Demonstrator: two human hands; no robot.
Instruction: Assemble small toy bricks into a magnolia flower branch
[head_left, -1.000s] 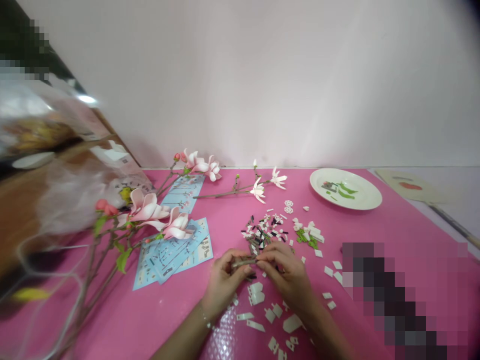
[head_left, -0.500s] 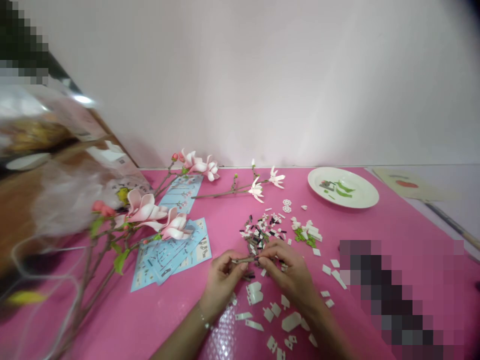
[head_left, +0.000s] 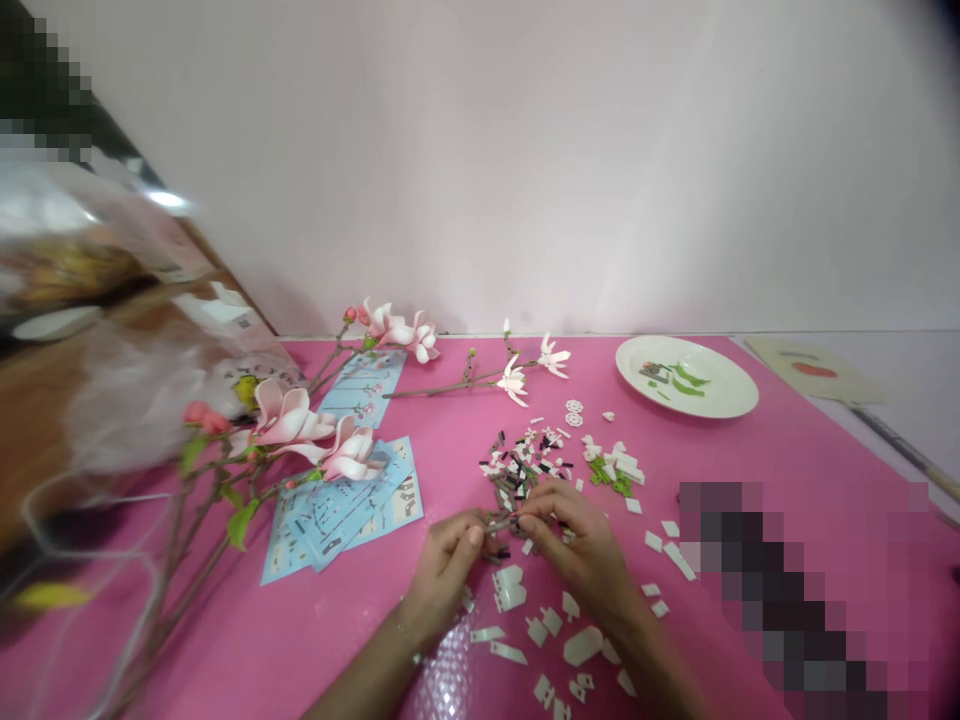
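Between my two hands is a small grey-brown stick-like piece (head_left: 499, 523). My left hand (head_left: 450, 560) pinches its left end with thumb and fingers. At the other end, my right hand (head_left: 566, 530) has thumb and index finger closed on it, near a dark tip. Just beyond my hands lies a pile of small brown, black and white pieces (head_left: 525, 458). White plates (head_left: 583, 645) are scattered nearer to me, and green pieces (head_left: 611, 476) with white ones sit right of the pile.
A white plate (head_left: 739, 388) holds green leaf pieces at the back right. Pink flower branches (head_left: 289, 415) and blue printed sheets (head_left: 401, 500) lie on the left. A white-flowered branch (head_left: 450, 386) rests at the back. A plastic bag (head_left: 127, 400) stands far left.
My left hand has shifted slightly; its fingers now cover the left end of the brown piece more. My right hand is almost unmoved.
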